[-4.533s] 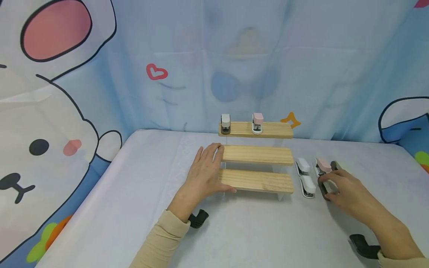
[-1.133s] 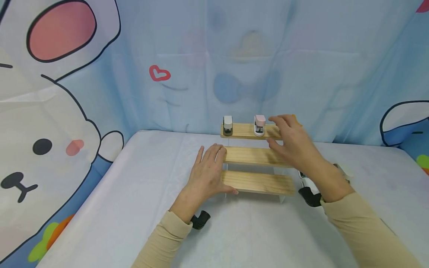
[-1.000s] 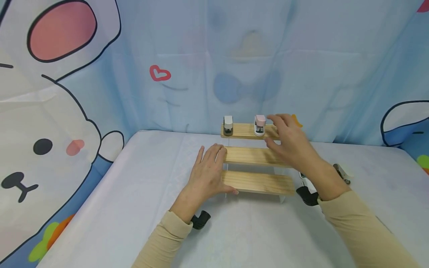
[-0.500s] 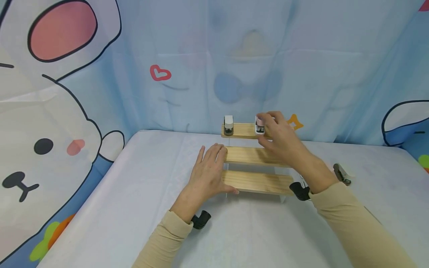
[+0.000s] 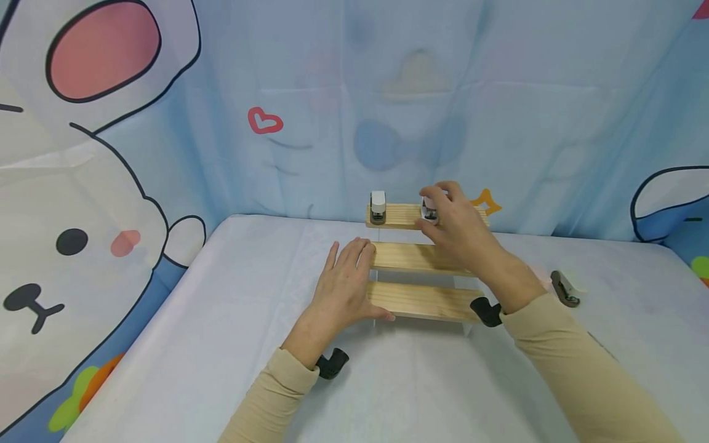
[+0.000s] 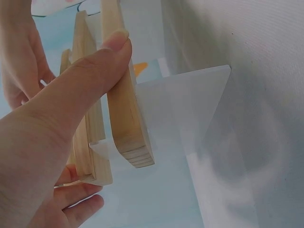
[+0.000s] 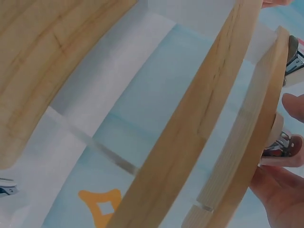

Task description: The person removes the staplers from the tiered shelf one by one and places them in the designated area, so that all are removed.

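My left hand (image 5: 343,283) grips the left end of a three-tier wooden shelf rack (image 5: 423,301). In the left wrist view its thumb presses on the front board and its fingers reach round a board behind. My right hand (image 5: 468,231) is at the top board, fingers and thumb curled about a small stapler (image 5: 429,210) with a pink cap, which the fingers mostly cover. The right wrist view shows that stapler (image 7: 280,142) at the board, between thumb and fingers. To its left stands a white-capped grey stapler (image 5: 378,207) on the same board.
A grey and white stapler (image 5: 565,289) lies on the white-covered table (image 5: 415,381), right of the rack. My right forearm hides most of the other staplers there. A printed blue curtain (image 5: 304,154) hangs close behind the rack.
From the staplers on the right my right hand has moved to the top board, then further left around the pink-capped stapler. My left hand has stayed on the rack.
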Action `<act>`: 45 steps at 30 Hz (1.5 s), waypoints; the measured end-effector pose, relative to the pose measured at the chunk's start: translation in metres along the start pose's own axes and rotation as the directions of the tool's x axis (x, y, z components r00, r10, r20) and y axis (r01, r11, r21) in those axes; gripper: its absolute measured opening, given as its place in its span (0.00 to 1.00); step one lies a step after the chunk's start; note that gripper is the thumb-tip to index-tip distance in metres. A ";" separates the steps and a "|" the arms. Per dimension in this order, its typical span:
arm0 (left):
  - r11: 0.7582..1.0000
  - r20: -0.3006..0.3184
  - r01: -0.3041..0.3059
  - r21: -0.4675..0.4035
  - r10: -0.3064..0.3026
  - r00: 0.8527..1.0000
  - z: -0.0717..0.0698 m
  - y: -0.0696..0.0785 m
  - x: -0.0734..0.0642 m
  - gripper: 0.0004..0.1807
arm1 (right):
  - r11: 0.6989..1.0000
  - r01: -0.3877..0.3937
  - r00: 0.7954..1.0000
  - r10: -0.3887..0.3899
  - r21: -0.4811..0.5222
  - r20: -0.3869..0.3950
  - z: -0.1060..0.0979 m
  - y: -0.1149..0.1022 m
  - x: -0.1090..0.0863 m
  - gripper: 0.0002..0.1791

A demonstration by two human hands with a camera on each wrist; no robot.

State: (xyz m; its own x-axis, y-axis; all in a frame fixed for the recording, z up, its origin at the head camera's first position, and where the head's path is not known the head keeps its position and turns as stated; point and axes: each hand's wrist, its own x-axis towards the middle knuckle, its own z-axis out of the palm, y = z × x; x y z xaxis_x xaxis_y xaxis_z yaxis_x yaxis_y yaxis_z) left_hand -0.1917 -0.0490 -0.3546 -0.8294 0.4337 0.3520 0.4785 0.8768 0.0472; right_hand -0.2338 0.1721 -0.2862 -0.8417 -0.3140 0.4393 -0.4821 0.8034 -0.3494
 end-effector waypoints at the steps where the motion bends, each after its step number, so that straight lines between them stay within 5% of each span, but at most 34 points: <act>1: 1.000 0.003 0.001 0.000 -0.001 1.000 0.000 0.000 0.000 0.68 | 1.000 0.002 1.000 -0.002 0.000 -0.007 0.001 0.000 0.000 0.25; 15: 1.000 -0.008 0.002 -0.004 -0.002 1.000 0.001 -0.001 0.000 0.69 | 0.985 0.174 0.974 -0.173 -0.006 -0.143 0.005 0.007 -0.003 0.19; 45: 0.999 0.011 0.017 -0.032 -0.016 1.000 -0.001 0.000 -0.001 0.68 | 0.983 0.181 0.953 -0.178 -0.013 -0.244 -0.019 0.016 -0.038 0.25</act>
State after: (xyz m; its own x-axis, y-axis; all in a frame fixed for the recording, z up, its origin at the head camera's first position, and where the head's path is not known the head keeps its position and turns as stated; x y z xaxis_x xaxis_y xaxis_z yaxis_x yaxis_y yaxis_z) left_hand -0.1906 -0.0492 -0.3543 -0.8402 0.4214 0.3414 0.4734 0.8769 0.0828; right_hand -0.2052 0.2067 -0.2923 -0.6571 -0.3188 0.6831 -0.6230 0.7398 -0.2540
